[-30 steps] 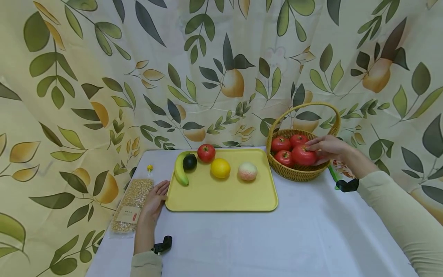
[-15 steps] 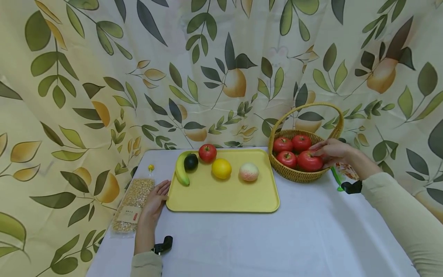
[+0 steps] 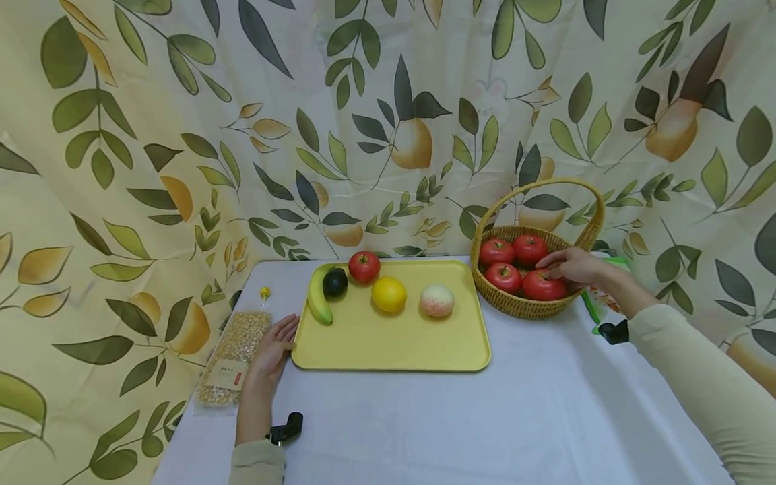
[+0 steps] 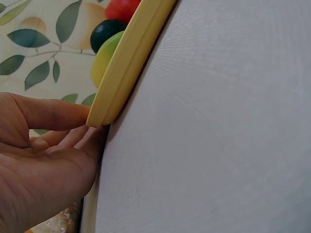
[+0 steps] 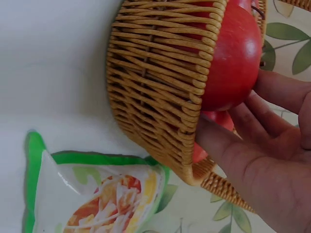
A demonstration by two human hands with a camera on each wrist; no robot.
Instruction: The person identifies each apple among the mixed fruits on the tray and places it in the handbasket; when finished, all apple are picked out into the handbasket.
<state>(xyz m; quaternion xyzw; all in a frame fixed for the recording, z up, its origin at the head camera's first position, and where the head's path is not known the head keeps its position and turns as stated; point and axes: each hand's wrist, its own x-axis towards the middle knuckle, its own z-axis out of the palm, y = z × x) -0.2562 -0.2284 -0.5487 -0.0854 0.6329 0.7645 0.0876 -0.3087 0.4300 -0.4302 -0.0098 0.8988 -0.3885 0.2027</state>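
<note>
A yellow tray point(image 3: 388, 350) carries a banana point(image 3: 317, 296), an avocado point(image 3: 335, 283), a red apple point(image 3: 364, 267), a lemon point(image 3: 389, 295) and a peach point(image 3: 437, 300). My left hand point(image 3: 271, 351) lies beside the tray's left side; in the left wrist view its fingers touch the rim at the corner. At the right, my right hand point(image 3: 578, 268) reaches into a wicker basket point(image 3: 521, 308) with several red apples. Its fairly straight fingers sit around the front right apple point(image 5: 233, 60), thumb just inside the basket rim; part of that apple is hidden.
A clear bag of dried kernels point(image 3: 233, 357) with a label lies left of the tray, below a small yellow wrapped candy point(image 3: 265, 292). Right of the basket, partly behind my arm, lies a green-edged food packet point(image 5: 107, 199). A leaf-print curtain point(image 3: 388, 135) hangs behind the table.
The apple under my right hand has gone down into the basket among the others, and my fingers have loosened around it. My left hand has stayed at the tray.
</note>
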